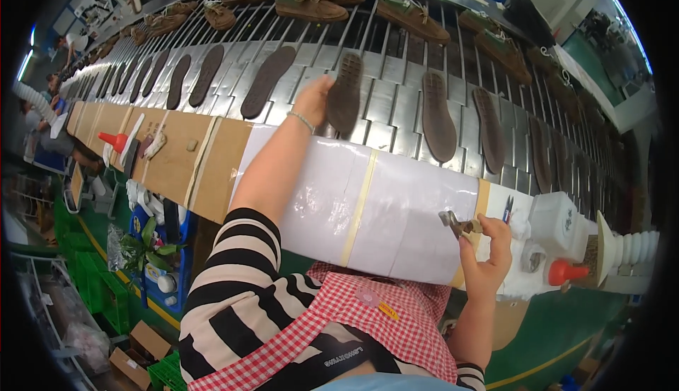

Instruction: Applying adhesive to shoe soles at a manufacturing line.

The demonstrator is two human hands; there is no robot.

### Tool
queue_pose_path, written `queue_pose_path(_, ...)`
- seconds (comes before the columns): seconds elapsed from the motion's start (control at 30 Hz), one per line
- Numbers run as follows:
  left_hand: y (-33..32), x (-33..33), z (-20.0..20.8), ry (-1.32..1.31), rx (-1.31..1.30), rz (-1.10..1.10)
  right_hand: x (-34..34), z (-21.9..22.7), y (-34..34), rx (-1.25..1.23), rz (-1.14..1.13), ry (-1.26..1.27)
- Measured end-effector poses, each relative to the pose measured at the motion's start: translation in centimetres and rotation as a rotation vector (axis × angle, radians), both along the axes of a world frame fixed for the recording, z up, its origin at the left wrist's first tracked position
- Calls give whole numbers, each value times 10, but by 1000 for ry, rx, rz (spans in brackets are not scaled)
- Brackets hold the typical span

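Note:
My left hand [312, 101] reaches over the conveyor and grips a dark brown shoe sole [346, 95] by its left edge. That sole looks slightly blurred and tilted up, and some of my fingertips are hidden behind it. Over the right part of the white-covered work ledge [311, 200], my right hand [488, 249] pinches a small tool with a grey metal head and a tan wrapped handle [460, 225]. Its exact kind is unclear. Closest to the held sole are another sole [267, 83] on its left and one [438, 118] on its right, both on the metal slats.
Brown lace-up shoes [311, 7] stand along the conveyor's far rods. A white plastic container [553, 221] and a red-capped bottle [568, 272] are at the ledge's right end. Another red nozzle [113, 140] lies on the cardboard at left. A blue cart [159, 256] stands below.

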State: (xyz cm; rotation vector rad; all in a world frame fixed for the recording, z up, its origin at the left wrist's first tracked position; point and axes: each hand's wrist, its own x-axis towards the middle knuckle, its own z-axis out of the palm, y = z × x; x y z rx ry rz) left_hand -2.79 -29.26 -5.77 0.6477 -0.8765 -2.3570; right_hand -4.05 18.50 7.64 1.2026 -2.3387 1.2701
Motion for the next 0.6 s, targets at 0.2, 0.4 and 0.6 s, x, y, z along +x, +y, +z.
queue_pose_path(0.2,-104,63,-22,-1240,-1641,602,-20,19,57,184,-167,378)
queue_pose_path(0.4,-154,96,-44,-1338,-1593,214,-51,34,146,333,-563,453)
queue_pose_path(0.6,-88,83,16,82,-271,112,-84,28,195,447,-759,481)
